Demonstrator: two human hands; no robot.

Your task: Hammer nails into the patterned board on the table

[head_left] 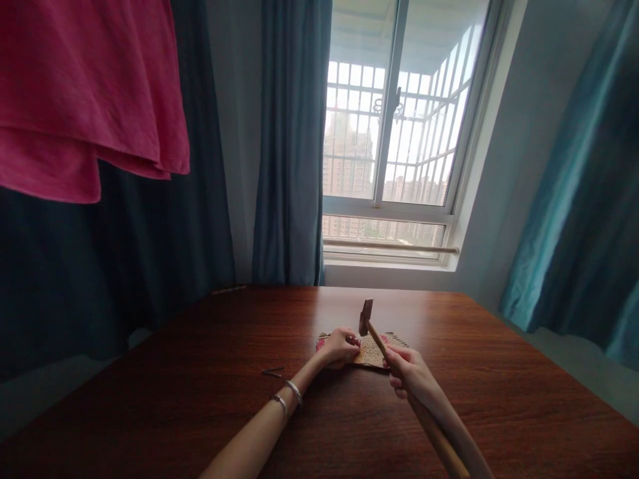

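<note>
My right hand point(402, 367) is wrapped round the wooden handle of a hammer point(366, 317). The hammer's dark metal head is raised above a flat, tan piece point(374, 351) with dark dots and pink patches, lying on the table. On the left part of this piece rests my left hand point(340, 347), its fingers drawn together in a pinch. Whatever lies between those fingertips is too small to make out. Left of my left hand lie thin dark rods point(273, 370), possibly nails, with their ends close together.
The brown wooden table point(200, 412) spreads out under both hands. Behind it are a barred window point(389, 120) and a blue curtain point(292, 146). Pink cloth point(90, 93) hangs at the upper left, and another blue curtain point(564, 199) hangs on the right.
</note>
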